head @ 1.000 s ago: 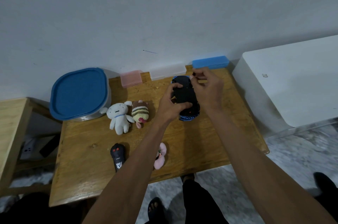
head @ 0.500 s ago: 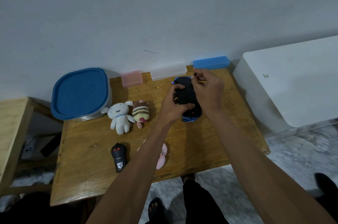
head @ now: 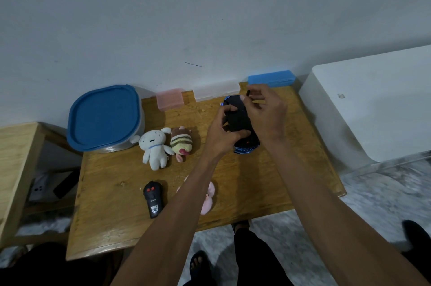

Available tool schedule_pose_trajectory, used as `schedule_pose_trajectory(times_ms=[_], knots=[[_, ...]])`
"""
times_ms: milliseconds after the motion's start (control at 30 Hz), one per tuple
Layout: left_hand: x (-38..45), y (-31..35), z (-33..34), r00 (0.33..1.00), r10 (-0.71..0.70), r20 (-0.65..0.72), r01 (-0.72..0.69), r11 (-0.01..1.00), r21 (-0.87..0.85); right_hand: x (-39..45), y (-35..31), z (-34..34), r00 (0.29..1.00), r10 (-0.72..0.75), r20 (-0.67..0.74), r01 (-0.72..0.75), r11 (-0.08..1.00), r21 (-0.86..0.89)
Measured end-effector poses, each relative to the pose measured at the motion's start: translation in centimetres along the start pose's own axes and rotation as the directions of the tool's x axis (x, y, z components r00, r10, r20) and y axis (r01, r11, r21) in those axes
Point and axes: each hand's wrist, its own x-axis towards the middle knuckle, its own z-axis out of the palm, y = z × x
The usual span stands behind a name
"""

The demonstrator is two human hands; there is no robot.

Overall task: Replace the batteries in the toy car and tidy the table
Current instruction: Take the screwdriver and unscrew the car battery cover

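A blue toy car [head: 240, 122] is turned underside up, its black base facing me, above the back middle of the wooden table [head: 121, 222]. My left hand [head: 222, 132] grips the car from the left side, thumb and fingers curled round its body. My right hand [head: 265, 110] is over the car's far end and pinches a small thin black piece [head: 248, 93] between thumb and forefinger. The black remote control [head: 152, 199] lies near the table's front left.
A round tub with a blue lid [head: 105, 117] stands at the back left. Pink [head: 169, 99], clear [head: 217, 90] and blue [head: 271, 78] small boxes line the wall. A white plush [head: 155, 146], a striped plush [head: 182, 143] and a pink plush [head: 208, 197] lie on the table. A white cabinet [head: 373, 103] stands to the right.
My right hand has lifted slightly off the car's far end with the small black piece pinched. The left hand keeps its grip on the car.
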Motion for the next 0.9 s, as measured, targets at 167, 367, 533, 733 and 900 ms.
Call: schedule_pose_trajectory(times_ms=[167,367,533,733,900], knots=[[0.09,0.18,0.11,1.0,0.002,-0.004,-0.002,1.0,-0.007,0.08,-0.02,0.32,0.999,0.036,-0.024,-0.035,0.999,0.026],[0.01,0.07,0.13,1.0,-0.005,-0.004,0.005,1.0,-0.019,0.22,0.13,0.58,0.999,0.033,-0.013,-0.033,0.999,0.007],[-0.05,-0.05,-0.07,1.0,-0.008,0.003,0.009,1.0,-0.021,0.16,-0.03,0.58,1.0,-0.01,-0.01,0.01,1.0,-0.014],[0.15,0.04,-0.08,1.0,-0.004,-0.007,0.004,1.0,-0.005,0.35,-0.21,0.56,1.0,-0.018,0.006,0.018,0.999,-0.034],[0.19,0.17,-0.05,1.0,0.008,0.0,-0.008,1.0,0.002,0.46,-0.08,0.61,1.0,-0.009,0.0,0.009,0.998,-0.062]])
